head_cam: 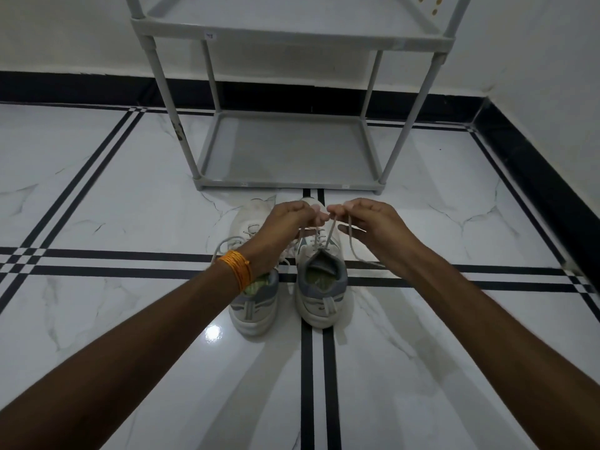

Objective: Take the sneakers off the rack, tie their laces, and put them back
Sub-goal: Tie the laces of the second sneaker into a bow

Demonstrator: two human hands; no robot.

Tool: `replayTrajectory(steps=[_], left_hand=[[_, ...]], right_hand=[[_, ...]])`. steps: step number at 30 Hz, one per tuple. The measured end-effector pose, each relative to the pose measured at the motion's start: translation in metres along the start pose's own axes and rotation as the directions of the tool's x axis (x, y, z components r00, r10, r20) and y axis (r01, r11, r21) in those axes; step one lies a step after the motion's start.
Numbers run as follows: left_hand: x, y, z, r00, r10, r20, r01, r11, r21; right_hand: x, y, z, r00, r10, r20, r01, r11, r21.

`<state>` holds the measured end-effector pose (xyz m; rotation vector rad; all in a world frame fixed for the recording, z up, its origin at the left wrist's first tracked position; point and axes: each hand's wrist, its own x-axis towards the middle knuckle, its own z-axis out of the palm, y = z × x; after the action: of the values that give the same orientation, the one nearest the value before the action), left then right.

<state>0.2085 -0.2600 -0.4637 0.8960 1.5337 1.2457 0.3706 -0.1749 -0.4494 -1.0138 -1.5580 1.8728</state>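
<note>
2 sneakers sit side by side on the shiny white floor [130,206], just in front of the gray rack [285,151], with their heels toward the person. The right sneaker [321,287] stands on the black stripes of the floor. The left sneaker [255,303] is just beside it, and the person's left arm covers part of it. Both hands are held up over the right sneaker, close together and almost touching. The left hand [285,222] has its fingers curled in tight and pinches one end of the white lace [331,232]. The right hand [370,222] also pinches the lace with its fingertips, and its thumb sticks out below. 2 strands of the lace go up from the top of the right sneaker to the hands, and another strand hangs down from the right hand toward the floor. The left sneaker's lace lies loose on top of it. An orange thread band [238,267] goes around the left wrist. The bottom shelf of the rack has no shoes on it.
</note>
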Motion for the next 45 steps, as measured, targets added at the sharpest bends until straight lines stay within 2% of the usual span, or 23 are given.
replayTrajectory(steps=[2,4,8,15,20,22,24,26,30,32,39,42,45], left_hand=[[0.001,-0.004,0.005,0.999,0.03,-0.022,-0.032,0.994,-0.104],[0.003,-0.01,0.009,0.995,0.075,-0.064,-0.083,0.987,-0.141],[0.007,-0.021,0.015,0.981,0.152,-0.119,-0.161,0.984,-0.071],[0.009,-0.031,0.017,0.974,0.186,-0.132,-0.186,0.982,0.009],[0.007,-0.028,0.014,0.971,0.173,-0.163,-0.177,0.984,-0.01],[0.006,-0.026,0.013,0.977,0.131,-0.17,-0.147,0.985,-0.086],[0.006,-0.024,0.011,0.992,0.049,-0.114,-0.066,0.987,-0.15],[0.007,-0.024,0.008,1.0,-0.006,-0.026,0.002,0.992,-0.129],[0.012,-0.027,0.002,0.997,0.036,0.069,-0.035,0.999,-0.018],[0.013,-0.028,0.004,0.998,0.047,0.044,-0.044,0.997,-0.067],[0.02,-0.037,0.012,0.992,0.065,-0.105,-0.074,0.993,-0.089],[0.021,-0.039,0.013,0.984,0.083,-0.155,-0.085,0.996,-0.007],[0.02,-0.039,0.017,0.971,0.129,-0.199,-0.102,0.985,0.141]], right_hand=[[0.001,0.004,0.005,1.0,-0.01,-0.008,0.011,0.992,0.124],[0.003,0.009,0.008,0.999,-0.018,-0.029,0.023,0.986,0.166],[0.009,0.017,0.012,0.994,0.002,-0.11,0.009,0.996,0.092],[0.013,0.024,0.008,0.988,0.006,-0.154,-0.009,1.0,-0.013],[0.012,0.02,0.008,0.977,0.058,-0.207,-0.047,0.997,0.058],[0.013,0.024,0.006,0.967,0.1,-0.233,-0.071,0.989,0.13],[0.014,0.028,0.004,0.966,0.12,-0.228,-0.089,0.986,0.14],[0.016,0.031,0.003,0.977,0.117,-0.177,-0.105,0.991,0.079],[0.021,0.029,0.001,0.997,0.048,-0.065,-0.06,0.981,-0.187],[0.022,0.024,0.001,0.999,0.011,-0.043,-0.023,0.961,-0.274],[0.013,0.032,0.003,0.989,-0.136,-0.064,0.109,0.94,-0.324],[0.008,0.04,0.007,0.957,-0.287,-0.042,0.229,0.837,-0.498],[0.006,0.042,0.012,0.889,-0.458,0.013,0.339,0.639,-0.691]])
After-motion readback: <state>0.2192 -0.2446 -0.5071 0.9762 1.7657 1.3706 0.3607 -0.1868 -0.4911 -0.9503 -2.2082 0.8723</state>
